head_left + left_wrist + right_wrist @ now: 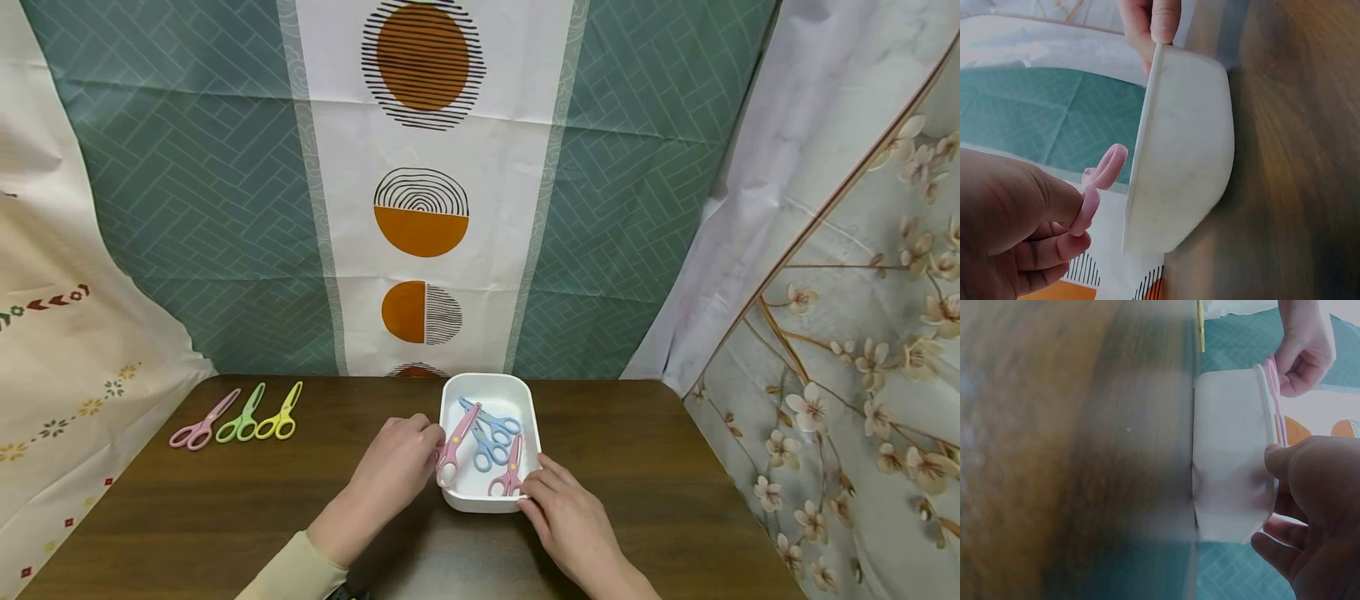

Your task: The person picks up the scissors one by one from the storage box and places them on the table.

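My left hand [401, 454] pinches a pair of pink scissors [455, 448] by a handle loop, above the left rim of a white plastic tray [486, 505]. In the left wrist view, thumb and fingers close round one pink loop [1087, 212]. Inside the tray lie blue scissors [491, 454] that overlap each other and another pink pair [508, 473] near the right front corner. My right hand [572, 521] grips the tray's near right corner, with the thumb at the front and fingers along the right side, as the right wrist view also shows.
On the brown table [637, 467], at the far left, pink scissors [204, 423], green scissors [243, 417] and yellow scissors [282, 414] lie in a row. A patterned cloth [435, 192] hangs behind the table's back edge; a floral curtain [862, 417] hangs on the right.
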Demonstrator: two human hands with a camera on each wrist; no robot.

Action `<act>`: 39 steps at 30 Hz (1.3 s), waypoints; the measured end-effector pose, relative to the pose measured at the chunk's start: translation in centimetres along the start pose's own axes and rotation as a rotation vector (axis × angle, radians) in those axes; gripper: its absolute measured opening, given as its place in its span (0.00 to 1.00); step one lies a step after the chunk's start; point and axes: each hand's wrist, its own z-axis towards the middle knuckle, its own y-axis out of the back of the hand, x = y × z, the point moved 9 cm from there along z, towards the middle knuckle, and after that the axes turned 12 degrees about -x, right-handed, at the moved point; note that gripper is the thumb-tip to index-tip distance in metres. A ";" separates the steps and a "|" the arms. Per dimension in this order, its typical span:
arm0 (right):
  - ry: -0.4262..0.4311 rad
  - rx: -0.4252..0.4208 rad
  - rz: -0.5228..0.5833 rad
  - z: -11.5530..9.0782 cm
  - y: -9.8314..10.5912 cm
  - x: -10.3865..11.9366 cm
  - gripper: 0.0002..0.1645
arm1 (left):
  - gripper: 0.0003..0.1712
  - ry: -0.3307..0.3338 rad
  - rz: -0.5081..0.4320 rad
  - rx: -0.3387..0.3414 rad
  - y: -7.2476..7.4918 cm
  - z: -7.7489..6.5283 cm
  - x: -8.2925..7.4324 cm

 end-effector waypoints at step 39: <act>-0.031 0.036 0.007 0.0 -0.3 -0.1 0.06 | 0.16 0.141 0.006 -0.087 2.3 -7.0 6.3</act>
